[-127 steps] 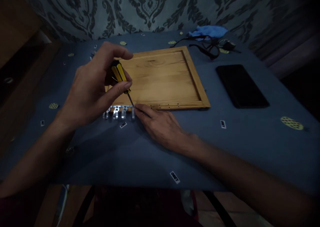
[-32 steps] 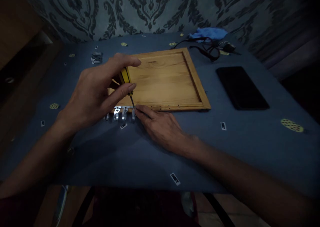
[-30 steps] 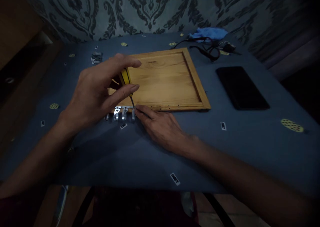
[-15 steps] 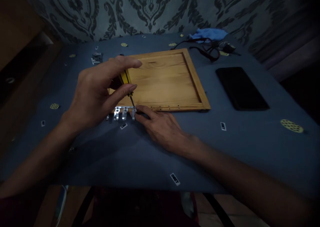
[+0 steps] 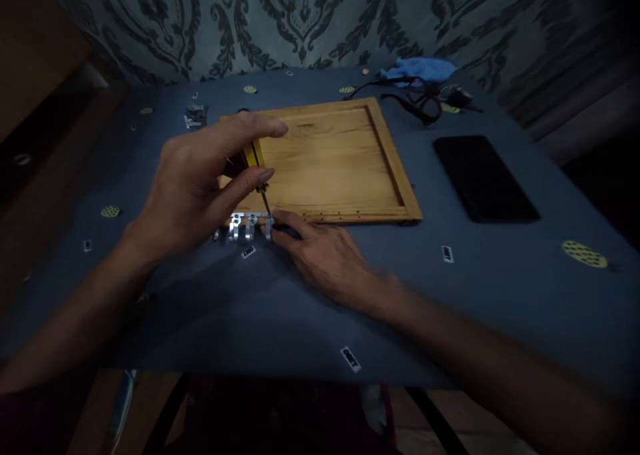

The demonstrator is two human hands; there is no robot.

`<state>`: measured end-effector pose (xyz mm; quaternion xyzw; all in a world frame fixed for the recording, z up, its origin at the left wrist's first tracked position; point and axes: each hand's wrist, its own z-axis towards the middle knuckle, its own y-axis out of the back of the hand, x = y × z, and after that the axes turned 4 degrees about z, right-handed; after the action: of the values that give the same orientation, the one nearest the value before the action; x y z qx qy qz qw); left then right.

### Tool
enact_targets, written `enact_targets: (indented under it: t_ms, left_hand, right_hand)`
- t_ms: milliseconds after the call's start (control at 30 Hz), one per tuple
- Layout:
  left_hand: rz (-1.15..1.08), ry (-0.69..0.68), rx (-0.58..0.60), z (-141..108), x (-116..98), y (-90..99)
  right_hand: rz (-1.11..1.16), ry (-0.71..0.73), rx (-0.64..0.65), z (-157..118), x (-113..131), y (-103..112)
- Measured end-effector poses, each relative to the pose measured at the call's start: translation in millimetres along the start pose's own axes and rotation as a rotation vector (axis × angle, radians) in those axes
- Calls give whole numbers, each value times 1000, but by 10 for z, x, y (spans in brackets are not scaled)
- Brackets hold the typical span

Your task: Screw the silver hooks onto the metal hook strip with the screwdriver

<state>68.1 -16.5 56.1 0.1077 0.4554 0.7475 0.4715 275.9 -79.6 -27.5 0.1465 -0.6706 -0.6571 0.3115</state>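
Note:
A wooden frame with a recessed panel lies flat on the blue tablecloth. Several silver metal clips line the left part of its near edge, and small dark holes run along that edge to the right. My left hand is closed on a yellow and black screwdriver, its index finger raised. The screwdriver's tip meets the rightmost clip. My right hand has its thumb and index finger at that same clip, pinching it against the frame's edge.
A black phone lies to the right of the frame. Behind it are dark glasses, a blue cloth and a dark object with keys. A small pile of metal parts sits at the back left.
Both hands keep almost the same pose. The whole view has shifted very slightly, and the screwdriver still stands on the rightmost clip.

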Motion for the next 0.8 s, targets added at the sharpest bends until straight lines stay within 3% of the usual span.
enact_targets:
  t_ms: [200,467,600,800]
  left_hand:
    - [-23,5,34,3,-8,24]
    - [-66,-86,105,18,49,62]
    - [-74,-49,145,29,33,81]
    - [-43,15,-43,48,-12,137]
  right_hand:
    - [12,8,-11,6,2,0]
    - [26,14,-25,-3,-22,-25]
    - [23,6,-31,-3,-26,-36]
    - [21,2,-16,-12,-27,-46]
